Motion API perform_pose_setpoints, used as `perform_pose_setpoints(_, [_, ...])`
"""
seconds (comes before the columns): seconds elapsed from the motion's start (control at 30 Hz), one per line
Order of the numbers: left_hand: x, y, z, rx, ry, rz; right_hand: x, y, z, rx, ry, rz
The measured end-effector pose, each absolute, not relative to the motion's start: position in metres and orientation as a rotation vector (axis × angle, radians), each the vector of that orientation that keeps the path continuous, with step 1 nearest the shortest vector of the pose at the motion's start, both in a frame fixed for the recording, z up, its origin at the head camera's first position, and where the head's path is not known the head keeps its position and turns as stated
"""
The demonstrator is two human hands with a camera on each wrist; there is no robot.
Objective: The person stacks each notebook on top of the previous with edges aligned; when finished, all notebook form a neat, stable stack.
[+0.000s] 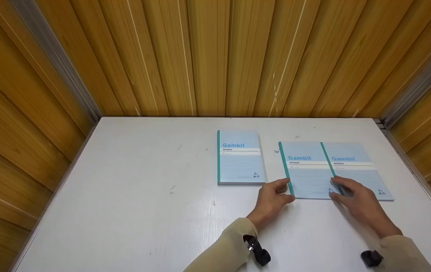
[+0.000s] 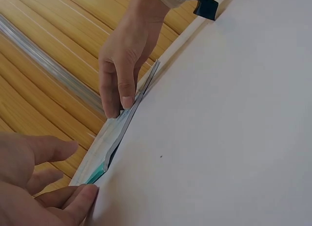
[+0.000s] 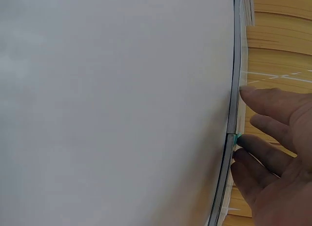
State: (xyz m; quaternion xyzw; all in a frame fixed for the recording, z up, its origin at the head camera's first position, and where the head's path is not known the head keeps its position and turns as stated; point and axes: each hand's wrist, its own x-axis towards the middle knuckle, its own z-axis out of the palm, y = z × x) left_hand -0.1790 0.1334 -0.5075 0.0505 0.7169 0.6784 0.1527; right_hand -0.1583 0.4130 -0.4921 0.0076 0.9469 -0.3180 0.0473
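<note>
A: What is the first thing, starting from the left?
B: The left notebook [image 1: 238,162]. It lies flat on the white table [image 1: 125,211], well apart from the other two. Its cover is pale blue, with a dark green spine on the left side, the word "Gambit" in brighter blue, a white band under it, and thin lines below. The lower edge shows some thickness; whether it is a single book or a stack, one cannot tell.
A: And next?
B: The left hand [image 1: 271,202]. Its thumb and forefinger are moderately spread, and the tips touch the green spine of the middle notebook [image 1: 308,179] near its lower end.
A: How does this middle notebook look?
B: It has the same cover and print, and it lies flat, slightly nearer to the person than the left one.
A: Where is the right hand [image 1: 362,202]?
B: Over the seam between the middle notebook and the right notebook [image 1: 355,166]. Thumb and forefinger stay a little apart, with the forefinger at the green spine and the thumb near the small dark print of the middle cover.
A: And the right notebook?
B: It lies flat beside the middle one, edges meeting, its lower left part covered by the hand.
</note>
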Motion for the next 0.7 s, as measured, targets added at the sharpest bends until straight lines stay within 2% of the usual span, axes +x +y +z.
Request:
perform_pose_setpoints(0.47, [-0.176, 0.145, -0.504, 0.077, 1.962, 2.075, -0.155, 0.401, -0.495, -0.028, 2.948, -0.919])
perform_pose_setpoints(0.7, [-0.174, 0.152, -0.501, -0.101, 1.773, 2.287, -0.154, 0.397, -0.496, -0.030, 2.947, -0.940])
